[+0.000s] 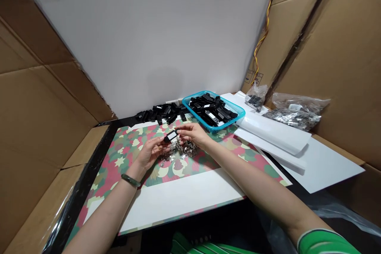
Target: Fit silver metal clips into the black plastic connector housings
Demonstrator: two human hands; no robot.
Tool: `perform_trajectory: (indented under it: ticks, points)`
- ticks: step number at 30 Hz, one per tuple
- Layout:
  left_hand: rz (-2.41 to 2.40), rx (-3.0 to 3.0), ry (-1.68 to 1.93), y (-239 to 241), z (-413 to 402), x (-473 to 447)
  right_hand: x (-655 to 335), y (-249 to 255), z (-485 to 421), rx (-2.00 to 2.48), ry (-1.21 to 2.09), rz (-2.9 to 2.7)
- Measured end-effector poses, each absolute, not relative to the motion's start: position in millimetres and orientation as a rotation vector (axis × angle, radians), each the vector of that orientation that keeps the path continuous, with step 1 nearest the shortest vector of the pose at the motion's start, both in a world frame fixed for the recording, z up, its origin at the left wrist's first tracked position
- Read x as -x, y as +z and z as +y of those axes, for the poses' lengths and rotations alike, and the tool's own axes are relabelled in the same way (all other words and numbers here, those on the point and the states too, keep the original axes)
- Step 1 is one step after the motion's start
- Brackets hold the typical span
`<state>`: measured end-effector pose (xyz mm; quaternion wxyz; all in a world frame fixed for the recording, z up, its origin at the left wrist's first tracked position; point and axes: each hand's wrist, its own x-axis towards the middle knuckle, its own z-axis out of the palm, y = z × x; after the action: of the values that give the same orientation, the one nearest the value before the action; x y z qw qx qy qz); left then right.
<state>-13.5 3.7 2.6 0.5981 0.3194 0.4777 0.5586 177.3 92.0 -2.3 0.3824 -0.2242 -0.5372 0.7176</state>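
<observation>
Between my two hands is a small black plastic piece with a white rectangle on its upper face. My left hand grips its left end between thumb and fingers. At its right end, the fingers of my right hand pinch the other edge. Below both hands lies a pile of small shiny metal parts, partly covered by my fingers. A blue plastic basket holding many similar black pieces stands just beyond my right hand. More black pieces are heaped to its left by the wall.
A patterned sheet with a white strip covers the table. On the right lie rolled white sheets, a plastic bag of metal parts and a smaller bag. Cardboard panels flank both sides; a yellow twisted cable hangs at right.
</observation>
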Motion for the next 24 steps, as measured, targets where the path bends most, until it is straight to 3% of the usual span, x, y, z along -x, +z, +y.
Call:
perform_trajectory:
  ticks: [5, 12, 24]
  points:
    - [1.159, -0.745, 1.394, 5.8, 6.2, 14.4, -178.0, 1.2, 89.0, 0.531, 1.568, -1.545]
    - [1.400, -1.052, 1.772, 4.8, 11.7, 30.1, -188.6, 2.3, 95.2, 0.725, 0.777, -2.214]
    - [1.740, -1.462, 1.756, 2.1, 7.4, 22.2, -168.7, -8.7, 65.9, 0.628, 0.487, -2.660]
